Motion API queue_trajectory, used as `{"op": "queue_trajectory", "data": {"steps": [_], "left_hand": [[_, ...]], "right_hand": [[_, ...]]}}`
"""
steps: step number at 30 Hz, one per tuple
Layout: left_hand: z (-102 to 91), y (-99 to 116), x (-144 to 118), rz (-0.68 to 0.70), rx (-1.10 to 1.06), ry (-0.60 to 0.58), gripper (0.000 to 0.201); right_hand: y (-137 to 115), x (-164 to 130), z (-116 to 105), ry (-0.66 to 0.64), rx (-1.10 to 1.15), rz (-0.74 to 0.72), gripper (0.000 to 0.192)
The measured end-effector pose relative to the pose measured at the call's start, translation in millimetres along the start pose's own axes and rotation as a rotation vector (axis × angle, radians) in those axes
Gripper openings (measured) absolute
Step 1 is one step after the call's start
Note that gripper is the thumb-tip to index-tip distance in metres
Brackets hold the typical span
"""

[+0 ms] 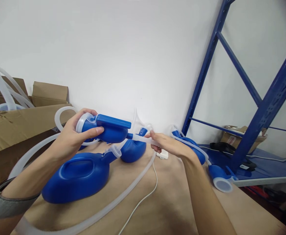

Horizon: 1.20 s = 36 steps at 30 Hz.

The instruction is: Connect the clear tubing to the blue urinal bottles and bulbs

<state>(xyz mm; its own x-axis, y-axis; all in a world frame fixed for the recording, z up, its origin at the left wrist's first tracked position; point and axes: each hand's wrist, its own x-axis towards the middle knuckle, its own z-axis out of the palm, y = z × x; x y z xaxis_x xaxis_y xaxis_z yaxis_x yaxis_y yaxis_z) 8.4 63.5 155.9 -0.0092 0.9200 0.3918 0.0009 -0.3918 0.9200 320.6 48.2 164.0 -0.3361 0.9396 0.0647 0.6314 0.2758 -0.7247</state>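
Note:
My left hand (70, 137) grips a blue plastic funnel piece (108, 129) with a clear rim, held up above the table. My right hand (166, 143) pinches a translucent tube (143, 139) right where it meets the blue nozzle of that piece. Below them a large blue plastic bottle with a handle (76, 178) lies on its side on the brown table (167, 202). A second blue bottle (133, 150) rests just behind it.
Open cardboard boxes (13, 127) with more tubing stand at the left. A blue metal rack (267, 107) rises at the right, with another blue bottle and capped piece (218, 173) beside it. A clear hose (123, 199) and a thin white cable (143, 199) trail across the table.

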Motion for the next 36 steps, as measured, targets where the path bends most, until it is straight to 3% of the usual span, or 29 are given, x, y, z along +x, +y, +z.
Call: {"op": "queue_trajectory", "data": {"steps": [4,11,19,24,26,29,31,33,34,36], "left_hand": [[-2.0,-2.7,0.0,-0.018,0.005,-0.005,0.080],[-3.5,-2.9,0.9,-0.054,0.062,-0.037,0.075],[1.3,-3.9,-1.4,-0.063,0.081,-0.045,0.076],[5.1,-4.0,-1.3,-0.049,0.115,-0.067,0.073],[3.4,-4.9,-1.1,-0.048,0.140,-0.062,0.073],[-0.9,-5.4,-0.7,-0.044,0.170,-0.055,0.074],[-2.7,-4.3,-0.5,-0.045,0.175,-0.057,0.075],[-2.7,-2.3,-0.6,-0.044,0.171,-0.064,0.077],[-2.1,-1.1,-0.7,-0.042,0.167,-0.071,0.078],[-0.3,0.7,-1.1,-0.032,0.168,-0.082,0.080]], "right_hand": [[3.0,6.3,2.1,-0.008,0.252,0.040,0.086],[7.1,11.5,-1.6,0.074,0.209,0.026,0.037],[13.0,17.0,2.8,0.124,0.404,-0.002,0.039],[7.4,5.0,-7.2,0.090,0.118,-0.025,0.050],[5.0,-7.7,-15.9,-0.023,0.008,-0.046,0.056],[4.4,-31.1,-17.9,-0.305,-0.146,-0.050,0.061],[8.8,-45.7,-5.3,-0.473,-0.265,0.021,0.065],[18.3,-57.0,17.1,-0.531,-0.404,0.096,0.076],[24.7,-61.1,30.0,-0.501,-0.471,0.089,0.080],[38.6,-65.8,54.8,-0.420,-0.547,0.059,0.070]]}}
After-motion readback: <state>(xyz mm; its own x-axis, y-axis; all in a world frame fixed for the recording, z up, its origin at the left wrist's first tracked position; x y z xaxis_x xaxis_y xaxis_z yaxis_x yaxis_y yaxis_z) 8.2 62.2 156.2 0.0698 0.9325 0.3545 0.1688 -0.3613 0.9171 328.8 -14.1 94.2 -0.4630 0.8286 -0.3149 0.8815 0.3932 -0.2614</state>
